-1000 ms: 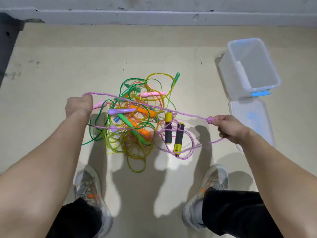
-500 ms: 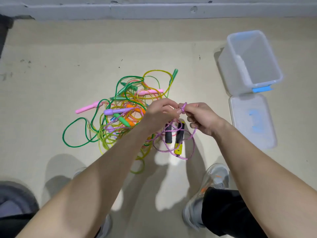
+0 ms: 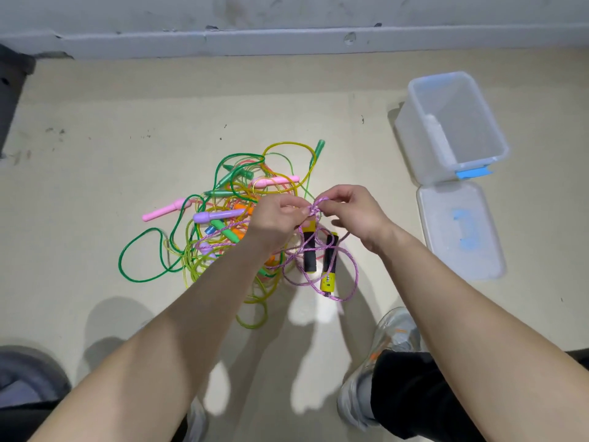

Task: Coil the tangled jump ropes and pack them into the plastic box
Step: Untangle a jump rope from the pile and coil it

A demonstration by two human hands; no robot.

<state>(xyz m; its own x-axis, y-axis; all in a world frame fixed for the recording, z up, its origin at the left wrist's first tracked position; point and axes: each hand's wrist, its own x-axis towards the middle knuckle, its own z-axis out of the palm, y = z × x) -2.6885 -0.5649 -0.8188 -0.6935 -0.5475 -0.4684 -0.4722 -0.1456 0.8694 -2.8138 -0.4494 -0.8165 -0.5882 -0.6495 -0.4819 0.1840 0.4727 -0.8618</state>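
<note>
Pinching purple rope (image 3: 315, 208), loop between fingers (image 3: 334, 194)

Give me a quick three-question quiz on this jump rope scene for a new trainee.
1. True or false: the plastic box already holds a rope.
2. Which rope do the left hand and the right hand pinch? A green, B purple, C yellow.
3. What colour is the latch on the box?

Key: 1 false, it is empty. 2 B, the purple rope. 3 blue.

rope tangle (image 3: 216, 215) part-hidden by left forearm (image 3: 191, 314) | grey object (image 3: 28, 374) cut by edge
</note>
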